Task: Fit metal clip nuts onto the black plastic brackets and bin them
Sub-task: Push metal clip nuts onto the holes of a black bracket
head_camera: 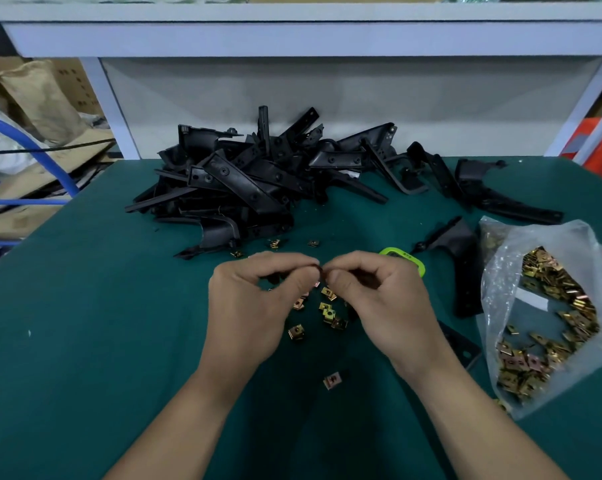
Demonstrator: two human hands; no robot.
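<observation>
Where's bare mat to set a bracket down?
Free: green mat left of the left hand, nearer than the bracket pile. Crowded: loose clip nuts under it and the right hand, which pinch a small part; nut bag at right.

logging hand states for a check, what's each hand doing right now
Left hand: pinches a small dark piece, too small to identify.
Right hand: pinches the same small dark piece.

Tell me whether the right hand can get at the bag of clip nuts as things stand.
Probably yes: the bag lies just right of the right hand, with only a flat black bracket between. But it is busy pinching a small part.
</observation>
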